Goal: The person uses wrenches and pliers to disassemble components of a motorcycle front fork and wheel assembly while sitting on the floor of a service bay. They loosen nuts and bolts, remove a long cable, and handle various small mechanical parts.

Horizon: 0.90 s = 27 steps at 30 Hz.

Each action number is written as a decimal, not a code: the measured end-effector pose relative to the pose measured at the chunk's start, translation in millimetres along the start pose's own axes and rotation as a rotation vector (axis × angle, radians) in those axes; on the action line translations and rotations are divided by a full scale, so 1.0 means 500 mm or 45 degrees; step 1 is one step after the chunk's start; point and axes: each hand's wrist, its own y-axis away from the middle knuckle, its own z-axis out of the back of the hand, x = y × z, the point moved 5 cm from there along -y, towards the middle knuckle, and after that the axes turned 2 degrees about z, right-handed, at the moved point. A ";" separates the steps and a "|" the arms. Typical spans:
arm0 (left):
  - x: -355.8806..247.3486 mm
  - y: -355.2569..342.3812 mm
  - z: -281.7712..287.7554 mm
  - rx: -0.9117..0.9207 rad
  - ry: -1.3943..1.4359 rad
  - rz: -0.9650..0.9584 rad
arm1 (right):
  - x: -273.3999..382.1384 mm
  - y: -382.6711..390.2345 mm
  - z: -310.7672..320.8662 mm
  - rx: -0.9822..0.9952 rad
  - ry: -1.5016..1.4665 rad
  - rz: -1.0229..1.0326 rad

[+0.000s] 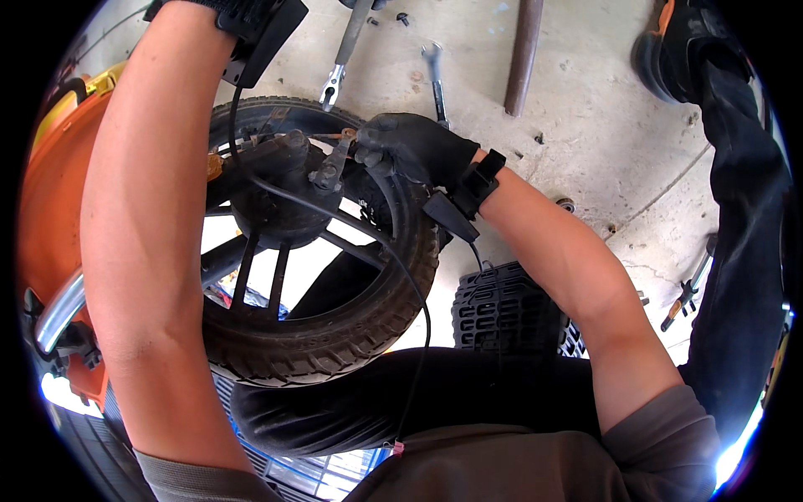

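Observation:
My right hand, in a black glove, has its fingers closed at the end of a thin brake rod, beside the brake lever on the wheel hub. Its fingertips hide what sits on the rod's end. The hub is in the middle of a black spoked motorcycle wheel with a knobbly tyre. My left forearm reaches up past the wheel to the top edge. Only the glove's cuff and wrist of my left hand show; its fingers are out of the picture.
A ratchet-like tool, an open-ended wrench, a brown metal pipe and small bolts lie on the concrete floor. Orange bodywork stands at left. A black crate-like object is beside the tyre. A cable crosses the wheel.

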 end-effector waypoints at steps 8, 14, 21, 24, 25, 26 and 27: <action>-0.003 0.003 0.002 -0.014 -0.017 -0.027 | -0.011 0.018 0.011 -0.065 -0.345 -0.343; 0.010 0.002 0.004 0.024 0.111 -0.234 | -0.006 -0.009 0.008 0.081 -0.076 -0.134; -0.008 -0.008 0.002 0.014 -0.522 -0.365 | -0.016 -0.009 0.008 -0.095 -0.308 -0.056; 0.017 -0.010 0.005 -0.098 -0.017 0.056 | -0.010 -0.005 0.012 -0.098 -0.312 -0.012; 0.017 -0.012 0.001 -0.104 -0.012 0.041 | -0.009 -0.004 0.013 -0.079 -0.294 -0.021; 0.018 -0.015 0.000 -0.109 -0.009 0.022 | -0.007 -0.004 0.014 -0.057 -0.275 -0.016; 0.022 -0.022 -0.002 -0.086 0.031 0.023 | -0.010 -0.004 0.018 -0.063 -0.330 -0.059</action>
